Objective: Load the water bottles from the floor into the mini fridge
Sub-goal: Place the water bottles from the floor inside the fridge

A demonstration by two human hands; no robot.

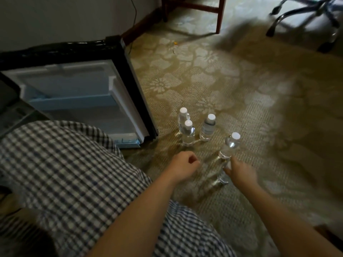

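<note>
The carpet [241, 86] is yellow-brown with pale flowers. The bottles [207, 128] are clear, with white caps [183, 110]. The mini fridge [55, 52] is black outside, white and light blue inside. The checked cloth [65, 164] is dark blue and white.

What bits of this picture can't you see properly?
- Nearest bottle, head view: the right hand grips its top and hides the cap.
- Bottle labels, head view: too small and blurred to read.
- Mini fridge, head view: checked clothing covers its lower left, and the left edge cuts it off.
- Chair legs, head view: blurred, cut off by the top edge.
</note>
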